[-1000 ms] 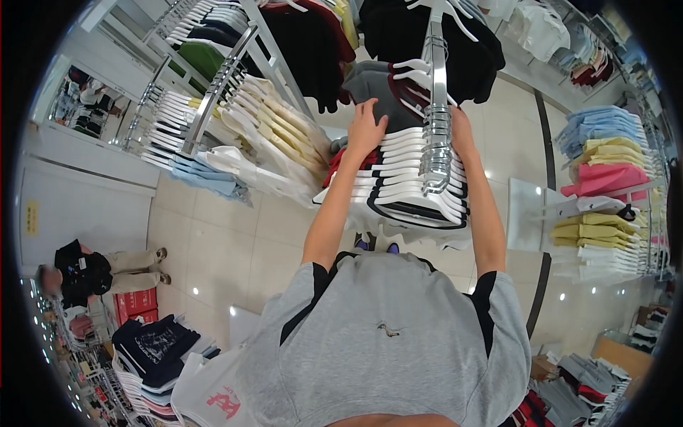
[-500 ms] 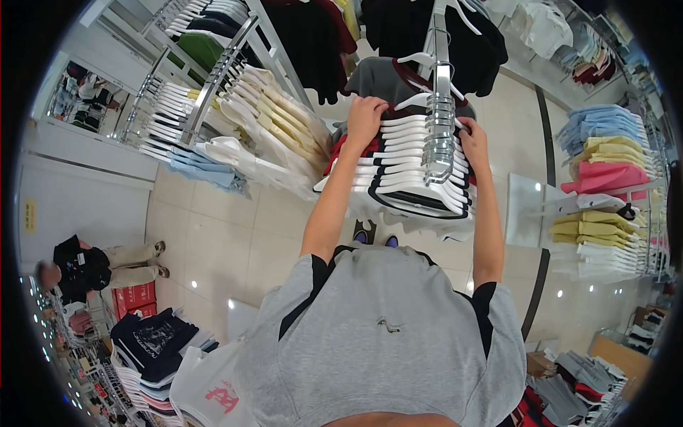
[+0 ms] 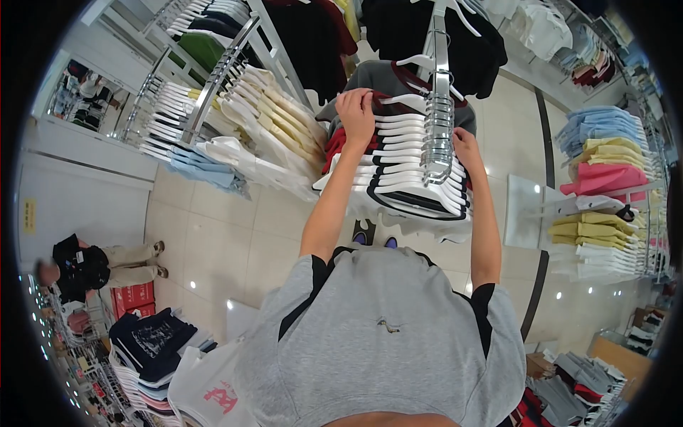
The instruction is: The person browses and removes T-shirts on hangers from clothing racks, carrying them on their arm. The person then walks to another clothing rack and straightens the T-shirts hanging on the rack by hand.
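Note:
White hangers (image 3: 402, 133) with clothes hang in a close row on a chrome rail (image 3: 441, 46) before me. At the row's far end hangs a grey shirt with a maroon collar (image 3: 377, 76). My left hand (image 3: 355, 117) is at that shirt's left shoulder, its fingers bent and closed on the cloth. Red garments (image 3: 337, 142) show just below it. My right hand (image 3: 467, 151) is at the right ends of the hangers, fingers curled in; what they hold is hidden. Nearest me hangs a white garment with dark trim (image 3: 420, 201).
On the left, another rack holds white and cream clothes (image 3: 267, 117). To the right are folded-looking blue, yellow and pink garments (image 3: 605, 178) on hangers. A person in a black top (image 3: 82, 269) stands at far left by red boxes (image 3: 134, 297). Black clothes (image 3: 413, 32) hang beyond the rail.
My left hand has shifted left along the grey shirt's shoulder, away from its collar. My right hand has drawn slightly back toward me. The nearer hangers have barely moved.

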The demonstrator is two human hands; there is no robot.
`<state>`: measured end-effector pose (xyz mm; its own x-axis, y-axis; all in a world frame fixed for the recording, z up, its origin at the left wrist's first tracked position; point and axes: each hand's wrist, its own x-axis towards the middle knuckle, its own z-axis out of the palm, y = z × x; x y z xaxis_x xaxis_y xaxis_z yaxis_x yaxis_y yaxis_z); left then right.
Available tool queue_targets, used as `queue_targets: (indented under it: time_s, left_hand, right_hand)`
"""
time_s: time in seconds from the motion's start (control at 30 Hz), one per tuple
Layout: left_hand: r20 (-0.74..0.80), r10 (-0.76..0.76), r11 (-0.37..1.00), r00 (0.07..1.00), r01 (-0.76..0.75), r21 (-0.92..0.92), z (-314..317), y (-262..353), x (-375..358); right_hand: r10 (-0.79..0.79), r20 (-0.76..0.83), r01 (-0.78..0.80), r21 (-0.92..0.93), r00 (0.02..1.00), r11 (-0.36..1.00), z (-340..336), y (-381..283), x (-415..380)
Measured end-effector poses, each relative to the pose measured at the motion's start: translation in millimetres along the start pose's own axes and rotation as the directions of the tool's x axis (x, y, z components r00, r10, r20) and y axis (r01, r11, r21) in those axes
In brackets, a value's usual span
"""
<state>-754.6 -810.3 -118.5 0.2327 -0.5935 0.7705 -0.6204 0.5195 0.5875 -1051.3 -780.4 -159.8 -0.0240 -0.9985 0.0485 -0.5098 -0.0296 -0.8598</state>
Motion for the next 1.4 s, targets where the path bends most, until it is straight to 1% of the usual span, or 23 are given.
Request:
queue_targets:
  time_s: [0.1,0.17,0.2,0.3,0.37,0.4,0.47,0.5,0.6,0.63,0.7,0.83,0.93,1.0,1.03,1.07,1.13,1.17,1.2,1.27,1.3,1.37,1.4]
  left_hand:
    - [-0.091,0.024,0.999,0.996,-0.022,0.026,1.8,4.2,4.1]
    - [0.103,0.187,0.976,0.977,-0.196,0.091,5.2,2.7,4.6]
    - [0.102,0.187,0.976,0.977,-0.196,0.091,8.3,-0.2,1.4]
    - [0.392,0.038,0.990,0.919,-0.088,0.109,12.7,-5.7,-3.3]
    - [0.444,-0.021,0.986,0.896,-0.053,0.155,9.7,-3.1,-6.2]
    - [0.488,-0.086,0.978,0.869,-0.019,0.208,8.5,-1.4,-6.9]
    - [0.507,-0.117,0.978,0.854,0.011,0.207,7.4,1.6,-6.5]
    - [0.521,-0.153,0.976,0.840,0.047,0.211,8.1,1.4,-8.0]
    - [0.531,-0.165,0.980,0.831,0.076,0.185,9.7,-0.8,-11.4]
    - [0.534,-0.162,0.980,0.830,0.074,0.183,9.5,-0.9,-12.1]
    - [0.539,-0.176,0.975,0.823,0.068,0.214,9.6,0.8,-14.0]
    - [0.538,-0.177,0.976,0.824,0.077,0.203,6.5,2.4,-14.0]
    - [0.533,-0.149,0.980,0.833,0.053,0.191,5.5,3.5,-13.5]
    - [0.514,0.034,0.999,0.857,-0.023,-0.028,4.1,2.6,-11.8]
    - [0.510,0.035,0.999,0.859,-0.025,-0.027,4.7,2.5,-10.6]
    - [0.531,0.044,0.999,0.846,-0.021,-0.049,5.0,3.1,-10.8]
    - [0.547,0.050,0.998,0.836,-0.017,-0.065,1.2,5.8,-9.5]
    - [0.574,0.052,0.997,0.817,-0.011,-0.074,-0.9,6.8,-7.4]
    - [0.602,0.054,0.996,0.797,-0.004,-0.084,-2.9,8.5,-6.0]
    - [0.562,0.070,0.994,0.824,-0.012,-0.105,-2.4,10.9,-7.9]
    - [0.587,0.021,0.996,0.810,0.033,-0.080,-3.7,12.4,-7.9]
    - [0.586,-0.040,0.994,0.809,0.092,-0.059,-4.3,13.0,-10.0]
    - [0.585,-0.041,0.994,0.810,0.090,-0.055,-4.4,12.4,-10.6]
  right_hand:
    - [-0.047,-0.053,0.046,-0.008,0.998,0.999,1.9,4.4,3.0]
    - [-0.041,-0.059,0.039,-0.045,0.997,0.998,-0.4,2.5,0.5]
    - [-0.042,-0.060,0.039,-0.045,0.997,0.998,-0.7,3.7,0.5]
    - [-0.040,-0.102,0.032,-0.081,0.994,0.996,-2.0,3.2,1.5]
    - [-0.311,-0.317,0.231,-0.265,0.896,0.936,-1.9,0.0,-0.9]
    - [-0.308,-0.322,0.227,-0.265,0.895,0.937,-2.6,-7.9,-4.2]
    - [-0.335,-0.579,0.267,-0.204,0.743,0.942,-7.0,-33.1,-14.9]
    - [-0.303,-0.577,0.272,-0.141,0.758,0.952,-8.8,-38.2,-17.7]
    - [-0.301,-0.506,0.245,-0.175,0.809,0.954,-9.5,-35.1,-15.8]
    - [-0.299,-0.509,0.243,-0.175,0.807,0.954,-10.5,-34.8,-17.0]
    - [-0.265,-0.626,0.243,-0.122,0.734,0.962,-15.1,-35.8,-18.3]
    - [-0.377,-0.531,0.291,-0.241,0.759,0.926,-14.2,-37.1,-23.0]
    - [-0.303,-0.579,0.287,-0.121,0.757,0.950,-16.9,-42.7,-23.3]
    - [-0.185,-0.281,0.167,-0.086,0.942,0.982,-20.1,-47.6,-30.0]
    - [-0.271,-0.313,0.246,-0.116,0.910,0.962,-19.8,-40.1,-24.8]
    - [-0.276,-0.310,0.252,-0.117,0.910,0.961,-21.8,-39.0,-18.5]
    - [-0.231,-0.268,0.188,-0.179,0.935,0.966,-22.9,-39.0,-3.4]
    - [-0.206,-0.294,0.121,-0.283,0.933,0.951,-24.1,-41.0,9.2]
    - [-0.210,-0.293,0.126,-0.281,0.933,0.951,-22.1,-41.7,25.1]
    - [-0.531,-0.481,0.365,-0.400,0.698,0.841,-14.1,-37.5,61.8]
    - [-0.534,-0.481,0.370,-0.397,0.696,0.840,-9.9,-26.7,83.1]
    - [-0.479,-0.312,0.345,-0.399,0.820,0.850,-0.5,4.5,115.5]
    - [-0.481,-0.312,0.348,-0.396,0.819,0.850,4.9,10.2,117.0]
